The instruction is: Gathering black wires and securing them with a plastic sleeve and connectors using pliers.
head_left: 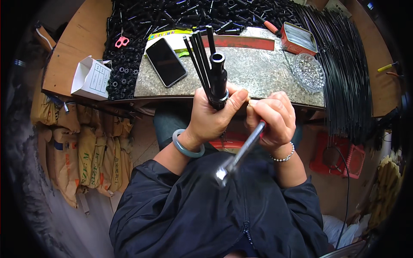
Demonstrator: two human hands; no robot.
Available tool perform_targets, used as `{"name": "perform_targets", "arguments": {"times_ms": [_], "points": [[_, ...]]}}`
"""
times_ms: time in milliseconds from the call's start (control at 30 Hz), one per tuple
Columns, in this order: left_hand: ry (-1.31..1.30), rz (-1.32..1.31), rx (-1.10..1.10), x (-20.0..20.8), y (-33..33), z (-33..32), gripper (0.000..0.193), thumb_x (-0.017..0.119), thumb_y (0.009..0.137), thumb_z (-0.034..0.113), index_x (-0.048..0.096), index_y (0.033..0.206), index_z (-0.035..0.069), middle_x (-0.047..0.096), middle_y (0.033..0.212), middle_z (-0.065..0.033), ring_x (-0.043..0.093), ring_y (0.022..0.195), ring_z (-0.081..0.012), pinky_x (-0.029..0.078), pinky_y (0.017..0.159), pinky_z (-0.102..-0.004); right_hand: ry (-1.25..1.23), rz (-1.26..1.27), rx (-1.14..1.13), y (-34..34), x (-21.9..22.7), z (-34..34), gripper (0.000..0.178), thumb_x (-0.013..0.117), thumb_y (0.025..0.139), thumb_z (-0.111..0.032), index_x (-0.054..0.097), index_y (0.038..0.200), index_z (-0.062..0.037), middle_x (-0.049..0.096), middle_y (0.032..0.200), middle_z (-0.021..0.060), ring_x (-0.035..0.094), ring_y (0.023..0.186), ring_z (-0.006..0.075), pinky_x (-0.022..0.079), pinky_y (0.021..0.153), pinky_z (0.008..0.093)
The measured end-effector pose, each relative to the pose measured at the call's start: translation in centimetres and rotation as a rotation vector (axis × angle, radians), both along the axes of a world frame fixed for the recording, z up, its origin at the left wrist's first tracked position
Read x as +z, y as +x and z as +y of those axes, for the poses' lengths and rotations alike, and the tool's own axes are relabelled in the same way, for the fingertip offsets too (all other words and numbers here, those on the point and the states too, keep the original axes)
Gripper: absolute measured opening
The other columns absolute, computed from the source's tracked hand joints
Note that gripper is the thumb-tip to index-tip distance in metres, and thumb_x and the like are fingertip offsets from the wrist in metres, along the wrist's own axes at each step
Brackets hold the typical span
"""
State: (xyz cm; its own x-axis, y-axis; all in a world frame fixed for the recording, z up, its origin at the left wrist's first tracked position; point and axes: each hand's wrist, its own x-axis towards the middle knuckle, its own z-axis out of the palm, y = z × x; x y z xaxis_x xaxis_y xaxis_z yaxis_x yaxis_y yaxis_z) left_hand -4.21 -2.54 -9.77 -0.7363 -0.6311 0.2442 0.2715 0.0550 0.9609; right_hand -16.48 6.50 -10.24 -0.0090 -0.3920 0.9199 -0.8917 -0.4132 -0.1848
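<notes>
My left hand (pixel 202 118) is wrapped round a black stepped tube (pixel 218 79) with a round open end pointing up. Several thin black rods (pixel 198 58) stand alongside the tube, rising from the same grip. My right hand (pixel 275 116) is closed, with a slim metal hand tool (pixel 245 148) held in it. The tool slants down toward my jacket and ends in a bright, blurred tip; its exact kind does not show. Thumb and forefinger of the right hand pinch close to my left fingertips. Whatever lies between them is too small to make out.
On the grey worktop (pixel 254 64) lie a black phone (pixel 166 63), a red strip (pixel 241 42), a glass dish of small metal pieces (pixel 309 73) and a red tin (pixel 299 38). Long black rods (pixel 344 73) hang over the right edge. A white box (pixel 91 78) stands left.
</notes>
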Motion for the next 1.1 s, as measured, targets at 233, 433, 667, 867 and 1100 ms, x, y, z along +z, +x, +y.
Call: {"name": "perform_targets", "arguments": {"times_ms": [233, 433, 667, 867, 1100], "points": [[-0.121, 0.103, 0.037, -0.6, 0.0, 0.6, 0.022, 0.058, 0.089, 0.011, 0.064, 0.102, -0.005, 0.058, 0.070, 0.0030, 0.048, 0.063, -0.0019, 0.039, 0.055, -0.0182, -0.061, -0.043, 0.088, 1.6, 0.6, -1.2, 0.026, 0.068, 0.074, 0.003, 0.057, 0.096, -0.0026, 0.056, 0.069, 0.0055, 0.050, 0.052, 0.0175, 0.040, 0.049, 0.0289], [-0.187, 0.117, 0.070, -0.7, 0.1, 0.6, 0.022, 0.057, 0.089, 0.009, 0.064, 0.103, -0.006, 0.059, 0.073, 0.0019, 0.051, 0.066, -0.0030, 0.043, 0.059, -0.0193, -0.096, -0.081, 0.081, 1.9, 0.2, -1.6, 0.027, 0.070, 0.070, -0.011, 0.062, 0.095, -0.0037, 0.057, 0.070, 0.0035, 0.053, 0.055, 0.0183, 0.040, 0.050, 0.0285], [-0.061, 0.134, 0.041, -0.6, 0.2, 0.8, 0.021, 0.056, 0.089, 0.008, 0.064, 0.103, -0.007, 0.060, 0.074, 0.0009, 0.051, 0.067, -0.0033, 0.043, 0.059, -0.0187, -0.089, -0.101, 0.056, 2.1, 0.2, -1.6, 0.028, 0.071, 0.068, -0.008, 0.062, 0.094, -0.0042, 0.056, 0.069, 0.0037, 0.052, 0.054, 0.0178, 0.039, 0.050, 0.0286], [-0.104, 0.116, 0.036, -0.6, 0.2, 0.7, 0.022, 0.056, 0.089, 0.008, 0.063, 0.104, -0.008, 0.060, 0.075, 0.0009, 0.051, 0.068, -0.0031, 0.043, 0.059, -0.0185, -0.094, -0.096, 0.064, 2.1, 0.2, -1.7, 0.028, 0.071, 0.068, -0.009, 0.062, 0.094, -0.0044, 0.056, 0.068, 0.0033, 0.052, 0.054, 0.0175, 0.039, 0.050, 0.0284], [-0.060, 0.076, 0.001, -0.7, 0.3, 0.5, 0.021, 0.058, 0.083, 0.002, 0.064, 0.103, -0.004, 0.067, 0.091, -0.0096, 0.060, 0.083, -0.0098, 0.050, 0.074, -0.0256, -0.074, -0.104, 0.062, 1.9, 0.4, -1.5, 0.029, 0.071, 0.067, -0.011, 0.062, 0.094, -0.0046, 0.058, 0.068, 0.0036, 0.054, 0.055, 0.0183, 0.040, 0.051, 0.0290]]}}
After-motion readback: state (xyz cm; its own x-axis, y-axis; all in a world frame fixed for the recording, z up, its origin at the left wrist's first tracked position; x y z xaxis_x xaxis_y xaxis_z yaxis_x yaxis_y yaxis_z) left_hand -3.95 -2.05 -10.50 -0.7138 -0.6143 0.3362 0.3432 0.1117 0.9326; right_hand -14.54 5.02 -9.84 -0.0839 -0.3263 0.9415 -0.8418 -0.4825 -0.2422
